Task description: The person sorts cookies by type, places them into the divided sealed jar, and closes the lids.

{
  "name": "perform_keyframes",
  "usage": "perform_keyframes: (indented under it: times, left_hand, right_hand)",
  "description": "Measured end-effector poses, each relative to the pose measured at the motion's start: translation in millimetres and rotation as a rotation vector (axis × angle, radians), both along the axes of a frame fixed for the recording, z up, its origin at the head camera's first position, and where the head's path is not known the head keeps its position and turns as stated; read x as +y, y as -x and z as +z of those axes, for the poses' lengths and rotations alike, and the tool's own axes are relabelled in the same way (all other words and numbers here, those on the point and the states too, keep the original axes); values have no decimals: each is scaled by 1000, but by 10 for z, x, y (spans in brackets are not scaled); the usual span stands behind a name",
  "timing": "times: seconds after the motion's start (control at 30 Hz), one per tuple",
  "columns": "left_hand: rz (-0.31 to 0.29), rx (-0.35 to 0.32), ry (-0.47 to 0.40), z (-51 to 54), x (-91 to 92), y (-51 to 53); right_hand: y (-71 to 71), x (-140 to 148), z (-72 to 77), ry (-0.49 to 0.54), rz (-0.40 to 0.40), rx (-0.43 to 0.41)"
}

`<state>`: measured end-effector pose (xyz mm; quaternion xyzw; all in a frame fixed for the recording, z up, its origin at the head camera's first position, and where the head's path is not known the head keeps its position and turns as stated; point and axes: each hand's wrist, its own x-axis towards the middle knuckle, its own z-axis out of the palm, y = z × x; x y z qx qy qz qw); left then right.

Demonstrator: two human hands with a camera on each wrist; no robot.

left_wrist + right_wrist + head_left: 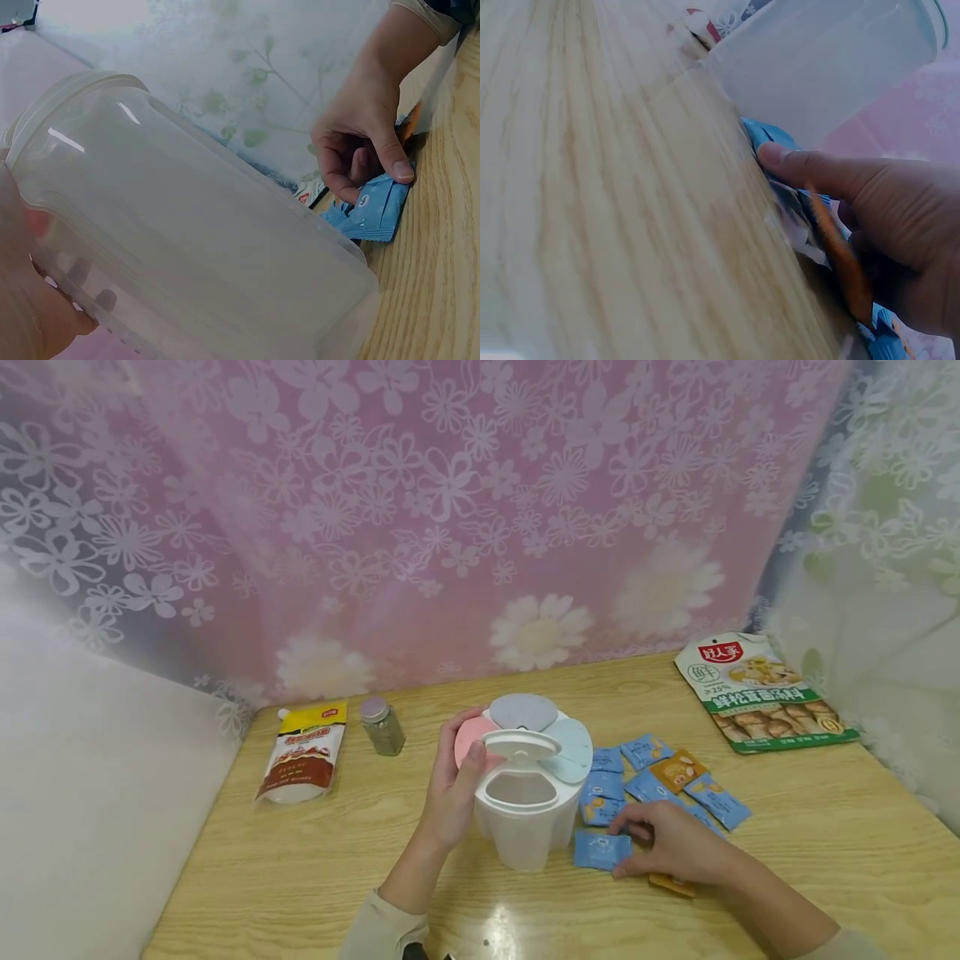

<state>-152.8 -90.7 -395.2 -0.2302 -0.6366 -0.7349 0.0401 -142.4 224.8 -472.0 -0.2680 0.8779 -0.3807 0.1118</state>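
A multi-section plastic container has pink, grey and blue lids closed and its white front lid raised over an opening. My left hand grips its left side, thumb near the raised lid; the left wrist view shows the clear wall close up. To the right, my right hand pinches a blue packet at its right end, low over the wooden table. In the right wrist view, the thumb of the right hand presses on the blue packet.
More blue packets and an orange packet lie right of the container; another orange one is partly under the right hand. A green-white pouch is back right. A jar and yellow-brown pouch stand left.
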Motion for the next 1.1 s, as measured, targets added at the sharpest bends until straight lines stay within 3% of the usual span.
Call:
perform_keyframes:
  times: [0.1, 0.37, 0.57, 0.8, 1.1]
  left_hand:
    - [2, 0, -4, 1, 5, -3]
    - [12, -12, 7, -10, 10, -1]
    - [8, -10, -2, -9, 4, 1]
    - [5, -8, -6, -15, -5, 25]
    - [-7, -13, -7, -4, -6, 15]
  right_hand:
    - [-14, -21, 18, -5, -25, -13]
    - [-6, -35, 16, 52, -22, 49]
    - [40, -17, 7, 77, -46, -41]
    - [111, 48, 47, 232, -90, -214]
    - [162, 98, 169, 349, -131, -291]
